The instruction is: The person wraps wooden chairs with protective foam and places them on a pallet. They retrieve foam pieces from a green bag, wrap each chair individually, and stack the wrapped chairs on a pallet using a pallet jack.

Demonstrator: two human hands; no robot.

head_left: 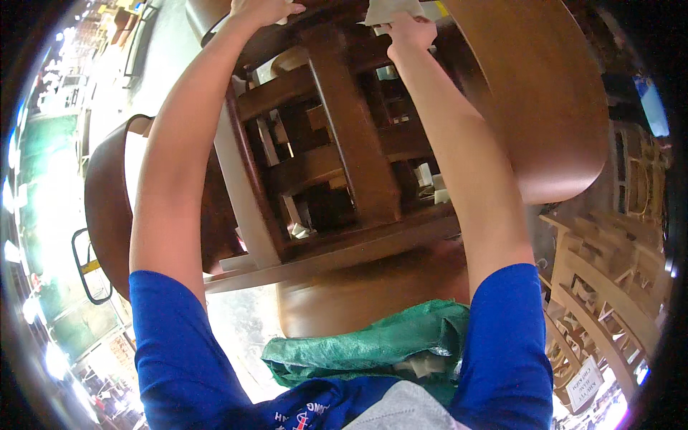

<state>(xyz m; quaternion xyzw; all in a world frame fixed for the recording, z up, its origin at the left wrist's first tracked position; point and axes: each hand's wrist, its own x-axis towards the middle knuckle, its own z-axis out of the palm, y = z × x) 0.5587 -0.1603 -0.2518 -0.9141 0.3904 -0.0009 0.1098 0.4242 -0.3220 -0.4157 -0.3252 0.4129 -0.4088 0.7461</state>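
Note:
Both my arms reach forward over a large dark brown wooden furniture frame (pixel 344 122) with crossing slats and gaps between them. At the upper edge of the view, my left hand (pixel 261 10) lies at the far part of the frame. One finger is stretched out; the rest of the hand is partly cut off. My right hand (pixel 412 34) is closed on a folded beige sheet (pixel 390 10), paper or cloth, at the frame's far right. Curved, smooth brown panels flank the frame: a wide right panel (pixel 545 93) and a left panel (pixel 107 186).
A crumpled green woven sheet (pixel 365 344) lies close to my body, by a brown wooden surface (pixel 358 290). Pale unfinished wooden chair frames (pixel 595 279) are stacked at the right, with a white sign (pixel 584 385). A black metal loop (pixel 89 269) stands at the left.

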